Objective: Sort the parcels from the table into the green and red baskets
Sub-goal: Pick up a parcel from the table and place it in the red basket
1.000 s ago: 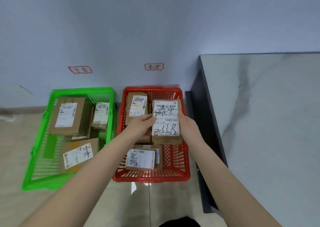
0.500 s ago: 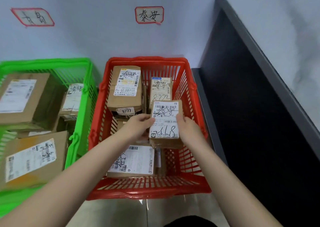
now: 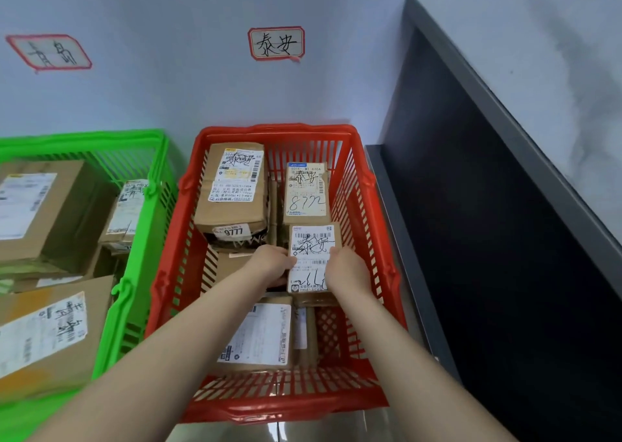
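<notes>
A small cardboard parcel (image 3: 311, 244) with a white label and handwritten characters is low inside the red basket (image 3: 365, 185). My left hand (image 3: 271, 261) grips its left edge and my right hand (image 3: 348, 268) grips its right edge. It lies just in front of a parcel marked 8772 (image 3: 306, 190). A larger parcel marked 9777 (image 3: 232, 189) sits at the basket's back left, and another labelled parcel (image 3: 259, 335) lies under my forearms. The green basket (image 3: 134, 273) on the left holds several brown parcels.
Two handwritten signs hang on the wall: one (image 3: 276, 43) above the red basket, one (image 3: 50, 52) above the green basket. The marble table top (image 3: 538, 81) and its dark side panel (image 3: 505, 273) stand close on the right of the red basket.
Both hands have lowered the parcel deeper into the red basket, toward its right side. My view has moved closer to and lower over the baskets.
</notes>
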